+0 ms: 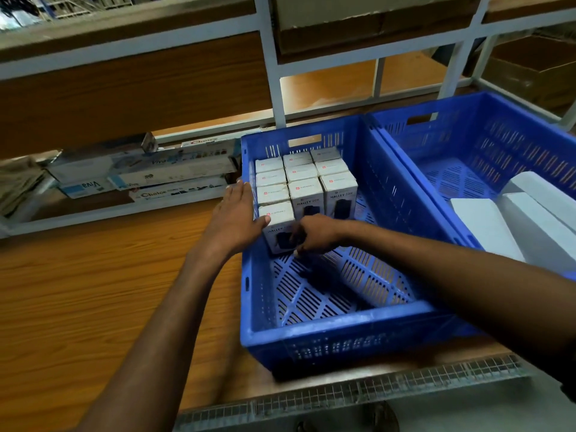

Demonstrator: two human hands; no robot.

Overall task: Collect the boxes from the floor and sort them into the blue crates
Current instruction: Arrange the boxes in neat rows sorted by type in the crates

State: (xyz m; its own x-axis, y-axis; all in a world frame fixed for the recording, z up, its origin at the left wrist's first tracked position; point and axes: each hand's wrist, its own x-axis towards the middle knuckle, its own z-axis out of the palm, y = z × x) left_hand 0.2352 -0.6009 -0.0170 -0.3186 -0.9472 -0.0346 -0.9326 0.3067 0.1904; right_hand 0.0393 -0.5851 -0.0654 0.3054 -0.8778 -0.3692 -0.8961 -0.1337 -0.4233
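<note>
The left hand [240,213] is lying flat and released over the left wall of the near blue crate [339,319]. The right hand [311,235] is curling against the nearest Halley box [276,224]; whether it is grasping is unclear. Pushed carelessly, that front box may be tipping forward, since nothing is backing it.

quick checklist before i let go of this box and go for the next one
1. Nearest box upright against the row: ok.
2. Left hand steadying it over the crate wall: ok.
3. Right hand grip on the box front: cannot tell, fingers blurred.
4. Free floor space in this crate for more boxes: ok.
5. Stacked boxes aligned, none tilted: ok.
6. Second crate holds only bigger white boxes: ok.
</note>
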